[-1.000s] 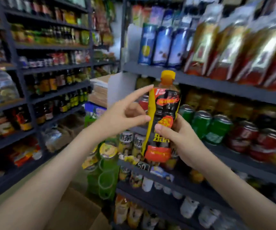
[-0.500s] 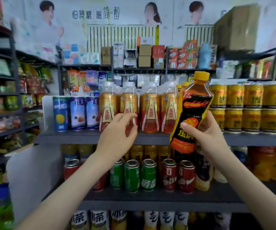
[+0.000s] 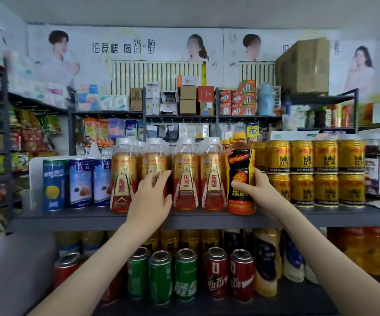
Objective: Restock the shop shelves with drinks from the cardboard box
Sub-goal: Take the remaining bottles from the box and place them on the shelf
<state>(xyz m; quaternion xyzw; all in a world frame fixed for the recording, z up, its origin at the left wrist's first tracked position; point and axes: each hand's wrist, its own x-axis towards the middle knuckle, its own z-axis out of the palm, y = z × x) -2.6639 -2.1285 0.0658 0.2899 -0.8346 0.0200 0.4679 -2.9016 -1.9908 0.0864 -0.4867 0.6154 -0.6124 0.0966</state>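
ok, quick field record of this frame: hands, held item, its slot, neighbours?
right hand: grips black-label bottle, upright
slot: front of grey shelf, between gold-label bottles and gold cans
contact: bottle base at shelf level; cannot tell whether it is set down
left hand: fingers against the gold-label bottles, no clear grip
far left of shelf: blue cans

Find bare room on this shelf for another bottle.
Only a narrow shelf strip before the blue cans and gold cans. The row is packed: the right hand holds the black bottle tight between gold-label bottles and gold cans.
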